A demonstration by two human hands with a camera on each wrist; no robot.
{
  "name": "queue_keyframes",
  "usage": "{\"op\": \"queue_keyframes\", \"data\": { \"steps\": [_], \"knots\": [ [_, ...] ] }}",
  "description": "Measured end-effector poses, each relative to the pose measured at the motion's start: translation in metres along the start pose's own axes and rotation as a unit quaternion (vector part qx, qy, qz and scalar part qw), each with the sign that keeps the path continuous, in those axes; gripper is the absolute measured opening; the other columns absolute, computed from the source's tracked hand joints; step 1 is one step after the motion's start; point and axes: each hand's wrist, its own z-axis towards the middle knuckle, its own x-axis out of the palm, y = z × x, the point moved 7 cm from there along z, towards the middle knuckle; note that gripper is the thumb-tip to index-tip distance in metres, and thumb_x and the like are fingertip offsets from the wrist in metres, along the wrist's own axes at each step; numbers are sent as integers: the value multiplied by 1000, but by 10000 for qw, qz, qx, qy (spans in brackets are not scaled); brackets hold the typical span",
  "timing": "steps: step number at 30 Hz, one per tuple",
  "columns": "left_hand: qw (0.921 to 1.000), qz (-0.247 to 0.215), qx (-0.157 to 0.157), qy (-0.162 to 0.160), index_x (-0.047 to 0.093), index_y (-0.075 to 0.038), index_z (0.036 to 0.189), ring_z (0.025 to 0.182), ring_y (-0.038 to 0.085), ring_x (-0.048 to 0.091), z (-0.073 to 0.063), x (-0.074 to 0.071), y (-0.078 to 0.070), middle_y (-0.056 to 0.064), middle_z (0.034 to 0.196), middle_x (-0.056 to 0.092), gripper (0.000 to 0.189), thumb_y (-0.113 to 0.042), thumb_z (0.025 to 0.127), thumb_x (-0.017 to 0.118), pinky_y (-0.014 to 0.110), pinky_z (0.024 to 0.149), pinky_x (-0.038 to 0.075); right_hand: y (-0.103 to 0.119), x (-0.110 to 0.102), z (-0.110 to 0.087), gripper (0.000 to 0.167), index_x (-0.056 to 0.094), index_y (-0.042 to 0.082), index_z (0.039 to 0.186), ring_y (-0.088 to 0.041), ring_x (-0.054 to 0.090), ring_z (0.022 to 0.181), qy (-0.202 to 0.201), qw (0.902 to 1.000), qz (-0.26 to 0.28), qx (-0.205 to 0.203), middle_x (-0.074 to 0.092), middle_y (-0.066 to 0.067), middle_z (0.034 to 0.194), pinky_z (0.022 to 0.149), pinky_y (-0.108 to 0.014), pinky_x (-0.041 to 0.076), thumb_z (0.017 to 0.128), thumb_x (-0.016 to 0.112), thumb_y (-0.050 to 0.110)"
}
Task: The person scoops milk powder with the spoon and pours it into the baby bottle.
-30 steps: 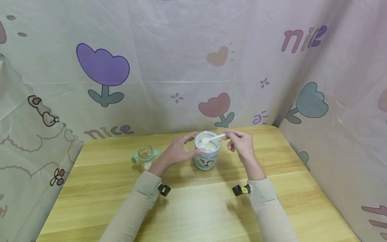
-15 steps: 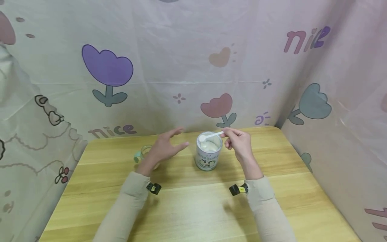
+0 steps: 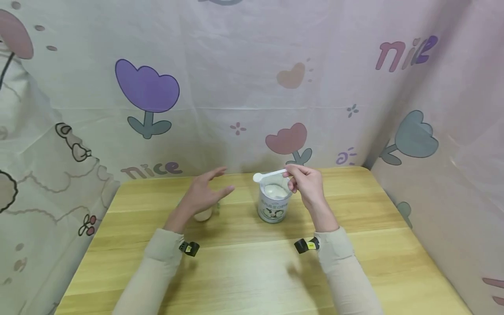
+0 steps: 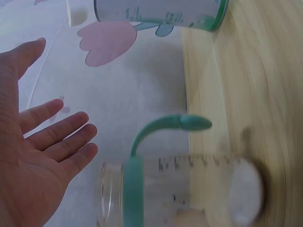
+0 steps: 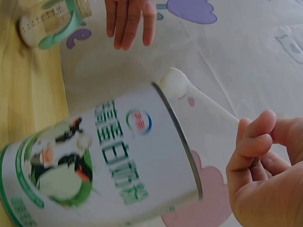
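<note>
My right hand (image 3: 309, 183) pinches the handle of a white measuring scoop (image 3: 271, 174), held level just above the rim of a milk powder can (image 3: 272, 212). The scoop's bowl (image 5: 173, 82), out past the can's left side, carries pale powder. White powder (image 3: 275, 191) shows inside the open can, which stands upright. My left hand (image 3: 201, 192) is held in the air left of the can, fingers spread and holding nothing. Below and behind it stands a clear baby bottle (image 4: 163, 189) with a green handled collar (image 4: 133, 189), uncapped and mostly hidden by that hand in the head view.
Everything stands on a wooden table (image 3: 244, 271). A printed cloth (image 3: 220, 87) hangs directly behind its back edge and along both sides. Each wrist wears a small black camera, seen on the left wrist (image 3: 190, 248) and the right wrist (image 3: 302, 245).
My left hand has let go of the can and moved left, over the bottle. The scoop has risen out of the can and shifted left past its rim.
</note>
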Motion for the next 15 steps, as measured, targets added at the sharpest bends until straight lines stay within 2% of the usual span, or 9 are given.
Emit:
{"op": "queue_keyframes", "data": {
  "steps": [2, 3, 6, 8, 9, 10, 13, 15],
  "knots": [
    [10000, 29, -19, -7, 50, -24, 157, 146, 40, 50, -3, -4, 3, 11, 153, 60, 76, -61, 94, 72, 66, 119, 40, 0, 6, 0, 13, 81, 3, 102, -6, 55, 46, 45, 10000, 75, -14, 74, 4, 71, 45, -16, 43, 98, 72, 12],
    [10000, 39, -30, 10, 49, -24, 157, 138, 41, 57, -5, -6, 4, 11, 154, 60, 76, -61, 95, 71, 65, 119, 40, 0, 9, 0, 15, 80, 0, 104, -6, 55, 46, 63, 9999, 96, -30, 74, 4, 71, 45, -16, 43, 98, 72, 11],
    [9998, 110, -135, 36, 48, -23, 159, 124, 40, 67, -9, -12, 9, 13, 156, 57, 76, -61, 96, 69, 62, 112, 49, 0, 18, -1, 21, 78, -5, 110, -6, 55, 46, 153, 9998, 86, -64, 74, 4, 71, 45, -16, 43, 98, 72, 11],
    [9996, 130, -257, 28, 48, -24, 158, 122, 40, 68, -12, -16, 14, 14, 156, 56, 76, -62, 96, 69, 60, 107, 54, -1, 25, -1, 22, 77, -6, 111, -6, 55, 46, 216, 9997, 60, -55, 74, 5, 71, 46, -16, 43, 98, 72, 12],
    [9994, 112, -318, 21, 48, -23, 158, 122, 40, 68, -14, -18, 17, 14, 157, 56, 77, -62, 96, 69, 60, 106, 55, -2, 28, -1, 22, 77, -5, 111, -6, 55, 46, 256, 9997, 41, -48, 74, 5, 71, 46, -16, 43, 98, 71, 12],
    [9992, 140, -367, 5, 47, -23, 159, 132, 40, 63, -15, -20, 19, 14, 157, 55, 78, -62, 95, 69, 60, 105, 55, -3, 32, -2, 21, 77, -4, 110, -5, 55, 46, 297, 9995, 6, -41, 74, 6, 71, 46, -16, 43, 98, 72, 13],
    [9989, 166, -449, -31, 47, -20, 159, 145, 42, 50, -19, -24, 26, 16, 156, 56, 80, -61, 95, 71, 64, 112, 48, -5, 42, -3, 21, 78, -3, 109, -5, 54, 45, 407, 9992, 5, -57, 75, 5, 72, 47, -16, 43, 99, 72, 14],
    [9988, 210, -449, -25, 47, -17, 159, 148, 44, 46, -21, -26, 30, 17, 156, 55, 80, -59, 95, 71, 67, 116, 43, -5, 47, -3, 22, 78, -5, 109, -5, 54, 44, 459, 9989, 53, -99, 75, 3, 72, 46, -16, 43, 99, 72, 13]
  ]
}}
